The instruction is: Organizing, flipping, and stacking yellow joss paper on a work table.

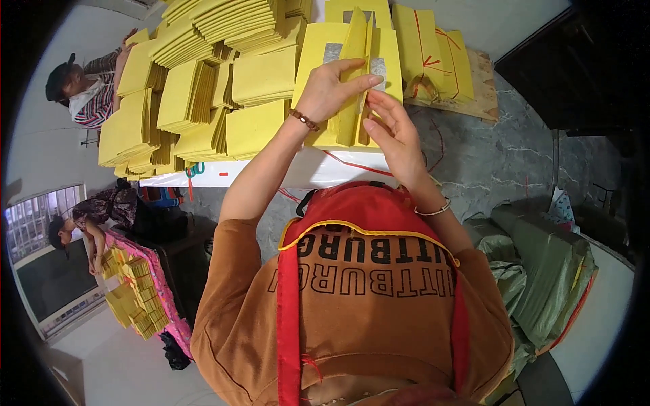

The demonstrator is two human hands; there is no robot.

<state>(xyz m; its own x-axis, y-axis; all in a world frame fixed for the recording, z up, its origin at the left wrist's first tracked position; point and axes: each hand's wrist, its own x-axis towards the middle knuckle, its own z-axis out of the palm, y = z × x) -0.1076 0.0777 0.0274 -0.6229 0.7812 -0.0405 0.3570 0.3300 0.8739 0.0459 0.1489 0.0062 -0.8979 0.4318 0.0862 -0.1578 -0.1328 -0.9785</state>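
My left hand [332,86], with a bracelet of brown beads at the wrist, grips a folded yellow paper sheet [351,101] between thumb and fingers. The sheet's folded sides stand up from the stack under it. At the right side of this fold, my right hand [398,135] has its thumb and bent fingers on the paper's edge. Below lies a stack of flat yellow sheets [308,55], with silver-grey patches showing on the top one. Both hands are close together over this stack.
Piles of folded yellow paper [264,78] crowd the table's left side. Tied yellow bundles [416,40] sit on a wooden board [484,88] at right. One person [95,88] is at far left, another [101,216] below. Wrapped green bales [542,264] stand at right.
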